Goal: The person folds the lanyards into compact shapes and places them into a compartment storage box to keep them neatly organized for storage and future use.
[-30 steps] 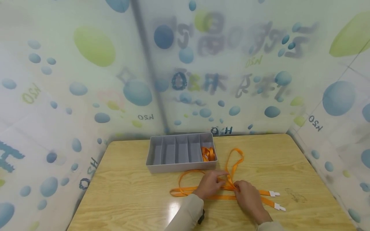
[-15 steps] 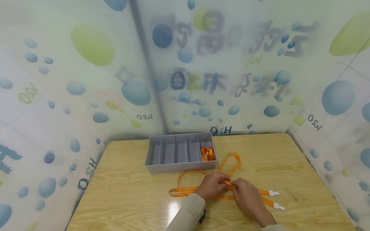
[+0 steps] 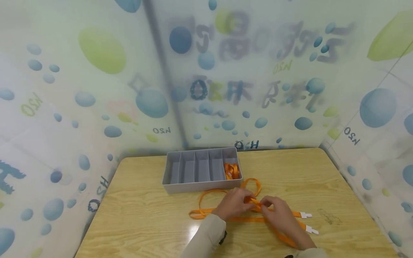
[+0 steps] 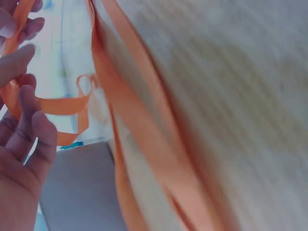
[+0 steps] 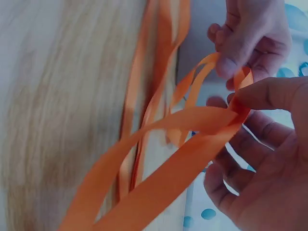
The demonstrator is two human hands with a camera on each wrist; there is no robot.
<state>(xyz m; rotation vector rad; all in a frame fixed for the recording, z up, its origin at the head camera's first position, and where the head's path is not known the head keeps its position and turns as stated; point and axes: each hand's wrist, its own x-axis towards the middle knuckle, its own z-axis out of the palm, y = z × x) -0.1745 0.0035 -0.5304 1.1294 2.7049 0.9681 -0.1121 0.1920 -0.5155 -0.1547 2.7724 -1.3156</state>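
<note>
Both hands are at an orange lanyard over the middle of the table. Thumb and fingers of my left hand point(image 3: 235, 203) pinch the folded strap, seen from behind in the head view. Just to the right, my right hand point(image 3: 280, 213) pinches the same lanyard point(image 5: 178, 166) between thumb and fingertips, and two lengths of strap trail from it in the right wrist view. A small loop point(image 3: 259, 185) stands out beyond the fingers. Flat orange straps point(image 3: 248, 219) run under the hands, ending at the right in two white plastic clips point(image 3: 312, 230).
Behind the hands stands a grey divided tray point(image 3: 201, 187). Its rightmost compartment holds coiled orange lanyards point(image 3: 232, 172). More strap curves on the wooden table point(image 3: 145, 211) left of the hands. A patterned curtain-like wall point(image 3: 206, 122) closes off the back and sides.
The loop beyond the hands has shrunk and drawn in toward the left hand. A length of strap now shows below the right wrist, and the right hand has shifted slightly right.
</note>
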